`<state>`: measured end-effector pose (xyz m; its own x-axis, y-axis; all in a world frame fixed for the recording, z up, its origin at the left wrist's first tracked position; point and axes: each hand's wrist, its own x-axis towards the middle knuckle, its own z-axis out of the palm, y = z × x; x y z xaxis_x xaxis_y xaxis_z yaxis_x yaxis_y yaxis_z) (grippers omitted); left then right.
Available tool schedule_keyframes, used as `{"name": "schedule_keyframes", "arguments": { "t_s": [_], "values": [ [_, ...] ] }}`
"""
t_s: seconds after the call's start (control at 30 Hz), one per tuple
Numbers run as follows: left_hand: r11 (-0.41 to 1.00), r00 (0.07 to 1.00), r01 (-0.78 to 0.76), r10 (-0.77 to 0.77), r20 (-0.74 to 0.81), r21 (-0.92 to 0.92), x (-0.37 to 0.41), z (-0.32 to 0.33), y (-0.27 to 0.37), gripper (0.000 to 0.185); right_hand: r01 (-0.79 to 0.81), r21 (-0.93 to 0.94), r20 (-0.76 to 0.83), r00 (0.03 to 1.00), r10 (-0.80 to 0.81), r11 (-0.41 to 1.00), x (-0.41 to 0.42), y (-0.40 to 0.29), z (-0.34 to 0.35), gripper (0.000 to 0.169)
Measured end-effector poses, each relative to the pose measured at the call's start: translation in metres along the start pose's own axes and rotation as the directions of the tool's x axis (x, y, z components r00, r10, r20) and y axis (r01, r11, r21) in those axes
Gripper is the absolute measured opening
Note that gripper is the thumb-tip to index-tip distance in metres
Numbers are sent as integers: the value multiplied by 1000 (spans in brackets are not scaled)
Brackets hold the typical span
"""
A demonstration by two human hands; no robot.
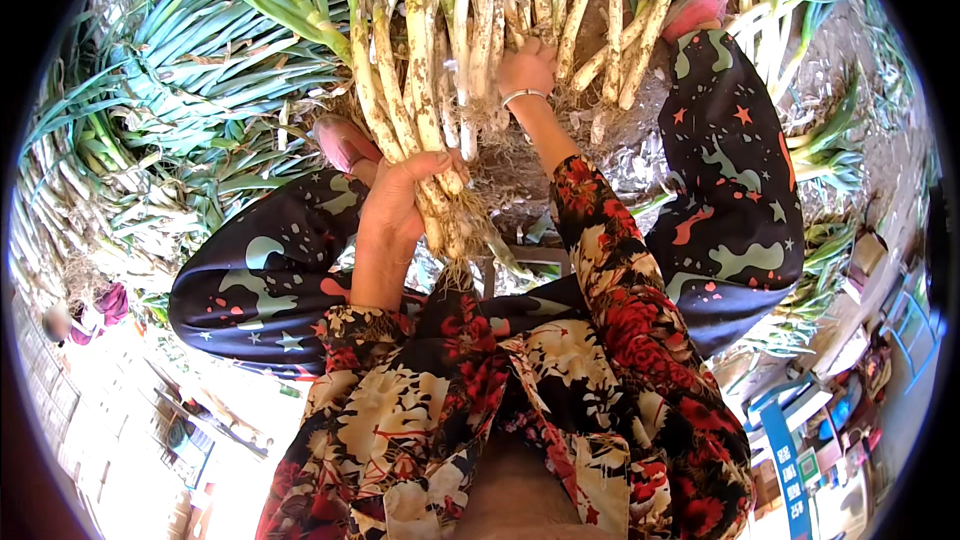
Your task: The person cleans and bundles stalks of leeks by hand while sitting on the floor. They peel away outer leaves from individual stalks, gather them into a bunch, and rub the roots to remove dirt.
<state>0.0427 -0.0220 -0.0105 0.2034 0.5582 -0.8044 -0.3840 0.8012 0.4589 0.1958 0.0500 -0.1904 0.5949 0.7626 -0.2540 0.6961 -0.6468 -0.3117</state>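
My left hand [397,199] grips a bunch of long green onions [424,105] near the root end, thumb across the white stalks. Their roots [461,221] hang toward my lap, and soil clings to the stalks. My right hand [529,69], with a bracelet at the wrist, reaches in among the lower ends of more soil-spotted green onions [480,37]. Its fingers are curled and partly hidden, so whether they hold a stalk does not show. To its right, several loose green onions [619,37] lie with their roots toward me.
A large heap of green onions [217,67] covers the ground on the left. My bent knees frame the soil [510,172]. Smaller bundles [832,154] lie beyond my right knee. At lower right stands a blue sign [784,457] bearing writing. A person [97,315] is at far left.
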Motion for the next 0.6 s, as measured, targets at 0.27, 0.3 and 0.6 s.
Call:
{"name": "schedule_keyframes", "arguments": {
  "t_s": [0.27,0.3,0.6],
  "values": [
    [980,980,-196,197,-22,23,-11,-5,12,41,233,522,166,916,-366,820,-49,-70,-80,25],
    [978,978,-207,207,-14,-17,-12,-13,13,44,412,457,-18,890,-455,788,-62,-76,-85,21],
    [996,992,-81,85,88,-41,-13,-10,23,58,414,689,-42,842,-538,595,-66,-61,-73,20]
  ]
}}
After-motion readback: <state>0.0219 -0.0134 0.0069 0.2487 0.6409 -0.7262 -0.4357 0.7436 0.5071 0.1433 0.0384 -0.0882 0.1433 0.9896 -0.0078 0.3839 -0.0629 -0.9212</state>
